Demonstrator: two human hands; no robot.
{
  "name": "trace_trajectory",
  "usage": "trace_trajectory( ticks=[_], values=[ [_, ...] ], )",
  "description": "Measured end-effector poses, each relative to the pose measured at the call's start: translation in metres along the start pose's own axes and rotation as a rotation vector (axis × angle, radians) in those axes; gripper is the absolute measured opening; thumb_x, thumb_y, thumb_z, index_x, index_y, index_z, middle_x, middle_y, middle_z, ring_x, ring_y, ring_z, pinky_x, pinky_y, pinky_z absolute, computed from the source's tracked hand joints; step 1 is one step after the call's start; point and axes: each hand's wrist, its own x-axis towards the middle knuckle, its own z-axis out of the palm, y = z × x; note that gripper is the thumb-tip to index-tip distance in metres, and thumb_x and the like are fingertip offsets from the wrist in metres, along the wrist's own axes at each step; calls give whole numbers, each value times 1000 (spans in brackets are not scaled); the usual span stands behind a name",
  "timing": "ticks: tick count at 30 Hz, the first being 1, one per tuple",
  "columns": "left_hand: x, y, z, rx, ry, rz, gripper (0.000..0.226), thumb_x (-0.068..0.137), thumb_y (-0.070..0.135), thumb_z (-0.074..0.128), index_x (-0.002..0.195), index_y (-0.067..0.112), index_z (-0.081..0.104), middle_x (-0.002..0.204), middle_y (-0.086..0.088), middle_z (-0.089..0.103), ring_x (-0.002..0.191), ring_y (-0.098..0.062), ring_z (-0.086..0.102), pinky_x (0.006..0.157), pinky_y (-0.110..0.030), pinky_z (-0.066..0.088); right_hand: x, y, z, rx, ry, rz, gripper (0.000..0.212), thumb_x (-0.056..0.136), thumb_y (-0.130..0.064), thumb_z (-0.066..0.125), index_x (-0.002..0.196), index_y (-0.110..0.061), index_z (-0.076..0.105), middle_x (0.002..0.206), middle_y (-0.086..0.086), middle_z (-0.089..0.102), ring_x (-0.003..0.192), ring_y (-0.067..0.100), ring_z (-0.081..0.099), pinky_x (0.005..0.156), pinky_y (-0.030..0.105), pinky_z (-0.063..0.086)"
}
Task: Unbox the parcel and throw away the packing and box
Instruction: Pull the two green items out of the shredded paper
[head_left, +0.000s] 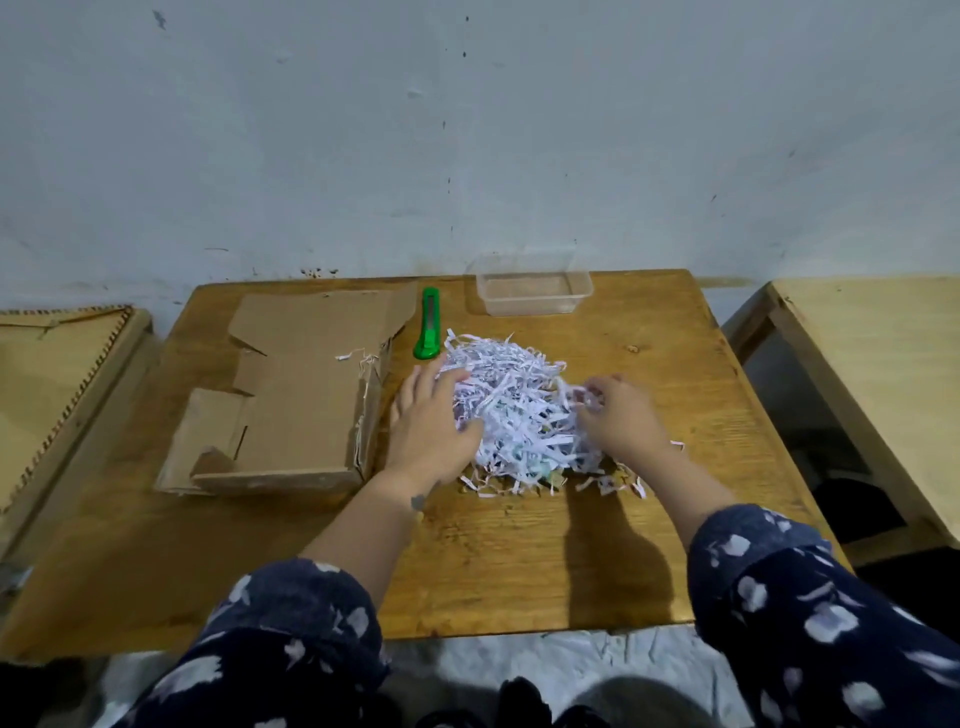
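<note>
The opened cardboard box (291, 395) lay toward the desk's (519, 561) left edge, a green cutter (429, 325) just beside it. At the middle, the left hand (434, 415) and right hand (621, 415), fingers spread, cupped the shredded paper (519, 410) from both sides. Loose strips near the front edge would likely scatter if lifted carelessly.

Scuffed pale grey wall (467, 130) behind wooden table (519, 561); lighter wooden furniture at left (57, 374) and right (872, 364); light floor (571, 660) below.
</note>
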Motion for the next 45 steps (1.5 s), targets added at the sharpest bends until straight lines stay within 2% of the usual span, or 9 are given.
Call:
trace_trajectory(
  ticks=[3,7,16,22,28,33,36,40,45],
  values=[
    [6,14,-1,-65,157,159,40,86,23,48,125,31,51,152,10,32,145,-14,15,117,-44,8,-3,-18,-3,12,90,-114,26,84,-22,55,108,-30,59,124,-1,54,122,25,45,107,47,33],
    [14,30,6,95,-25,285,26,94,35,41,114,34,57,135,13,53,140,-11,31,119,-51,3,-7,-35,11,136,60,-247,21,78,-9,52,83,-29,56,91,-7,58,93,20,53,91,41,43],
    [3,-3,3,326,-170,55,61,86,43,55,141,27,36,158,5,19,149,-18,-2,116,-56,-3,-19,2,19,-155,-61,-170,15,81,-20,52,89,-25,64,105,-3,59,109,24,51,93,40,33],
    [-1,10,11,276,17,211,50,94,50,41,140,31,39,155,10,29,148,-13,6,118,-49,-6,-19,-14,17,-87,190,-293,18,85,-20,50,97,-26,63,112,-4,60,112,23,47,95,38,29],
    [0,14,19,415,-177,90,77,93,59,39,154,22,9,162,5,8,149,-15,-9,117,-56,-8,-19,-29,35,-258,-56,-328,35,98,-33,35,129,-29,50,134,-2,48,123,25,46,100,45,29],
    [-10,7,16,489,-223,50,82,91,58,42,154,18,9,163,0,2,148,-18,-14,116,-57,-7,-12,-35,27,-437,163,-157,41,97,-38,29,111,-17,62,119,6,59,114,29,48,99,45,30],
    [-14,5,16,500,-234,72,80,91,56,42,153,17,10,163,0,4,148,-17,-15,117,-57,-8,-4,-50,22,-390,235,-266,33,95,-40,38,104,-21,63,114,1,60,108,25,48,91,40,33],
    [-15,5,17,494,-244,67,79,91,54,42,154,18,10,163,0,3,148,-18,-15,117,-56,-8,11,-74,27,-383,17,-380,29,95,-41,44,110,-28,65,119,-2,63,116,23,48,94,39,31],
    [-13,5,12,449,-252,46,89,88,54,49,154,16,3,163,1,2,149,-17,-9,119,-51,-2,27,-79,41,-529,-63,-190,33,87,-35,57,119,-25,60,122,2,61,121,27,47,100,46,29]
  ],
)
